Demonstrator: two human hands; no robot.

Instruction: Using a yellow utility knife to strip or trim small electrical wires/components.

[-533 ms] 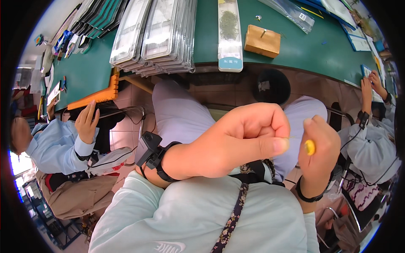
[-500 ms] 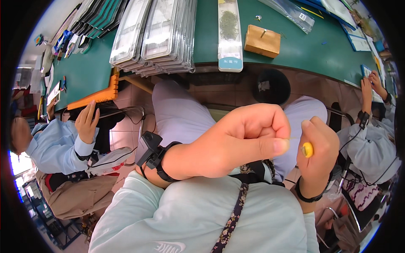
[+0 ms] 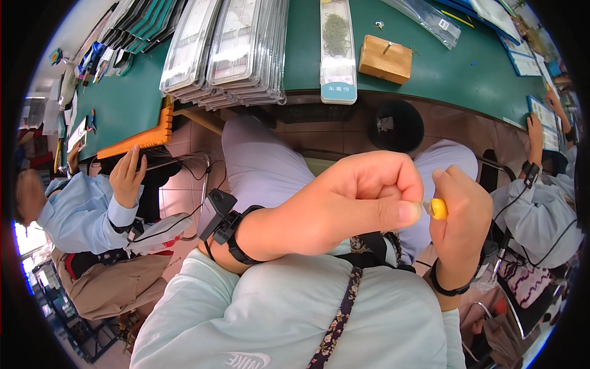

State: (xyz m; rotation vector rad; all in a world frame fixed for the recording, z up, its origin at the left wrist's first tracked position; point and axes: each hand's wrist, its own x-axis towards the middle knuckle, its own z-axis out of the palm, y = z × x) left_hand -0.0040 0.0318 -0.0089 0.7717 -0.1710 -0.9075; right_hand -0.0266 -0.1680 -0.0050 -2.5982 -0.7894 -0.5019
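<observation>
In front of my chest, my left hand (image 3: pixel 375 206) is closed, its thumb and bent forefinger pinched together. Whatever lies between those fingertips is too small to name. My right hand (image 3: pixel 465 212) is curled around a small yellow-ended tool (image 3: pixel 438 209). A short, pale metallic tip sticks out of the yellow end and reaches the left thumb and forefinger. Most of the tool is hidden inside my right fist. Both hands are held in the air above my lap, away from the table.
On the green table (image 3: pixel 442 80) are stacked clear plastic cases (image 3: pixel 236 55), a long case with tangled green strands (image 3: pixel 336 37) and a wooden block (image 3: pixel 385 59). A black bin (image 3: pixel 398 126) stands below. Co-workers sit at left (image 3: pixel 92 209) and right (image 3: pixel 541 203).
My right hand has turned slightly, and its yellow-ended tool has shifted left until the tip meets my left fingertips. My left hand has stayed almost still.
</observation>
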